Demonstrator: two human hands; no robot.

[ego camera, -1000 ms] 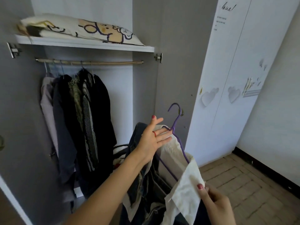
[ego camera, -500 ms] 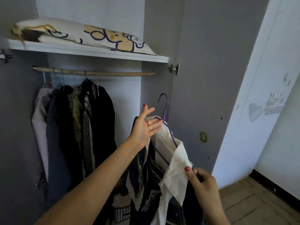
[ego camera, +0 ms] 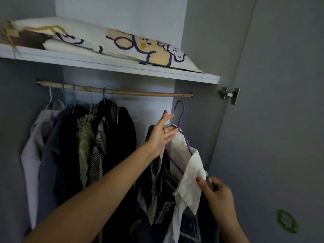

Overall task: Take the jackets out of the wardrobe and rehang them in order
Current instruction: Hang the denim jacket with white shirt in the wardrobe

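Note:
A dark denim jacket with a white collar (ego camera: 192,174) hangs on a purple hanger (ego camera: 181,113), held up inside the wardrobe just below the right end of the wooden rod (ego camera: 140,93). My left hand (ego camera: 160,135) carries the hanger at its neck, fingers stretched out, thumb up. Lower right, my right hand (ego camera: 217,193) pinches the white collar edge. The hanger's hook is off the rod. Several jackets (ego camera: 84,146), pale lilac, navy, fuzzy green, checked and black, hang bunched on the rod's left half.
A white shelf (ego camera: 105,64) above the rod holds a cartoon-print pillow (ego camera: 114,42). The open grey wardrobe door (ego camera: 280,120) stands at the right, with a metal hinge (ego camera: 228,94) near its top. The rod's right half is bare.
Both hands have lifted the jacket on the purple hanger upward toward the rod. The view has moved in closer to the wardrobe and tilted up.

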